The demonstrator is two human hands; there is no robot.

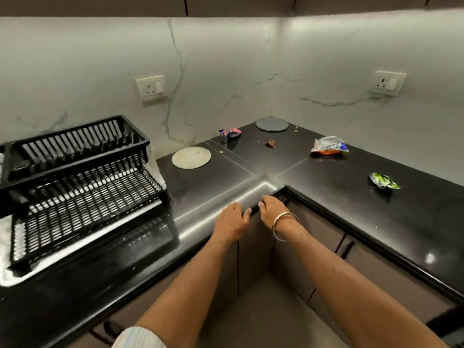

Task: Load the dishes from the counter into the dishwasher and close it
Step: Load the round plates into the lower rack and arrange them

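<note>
Head view: hands (232,219) (both) on counter (206,194)

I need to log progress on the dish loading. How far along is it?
Nothing looks loaded yet: the black two-tier rack stands empty. The pale plate and the grey plate still lie on the counter. In hand: the left hand and right hand rest at the counter's inner corner edge. No dishwasher is in view.
</note>
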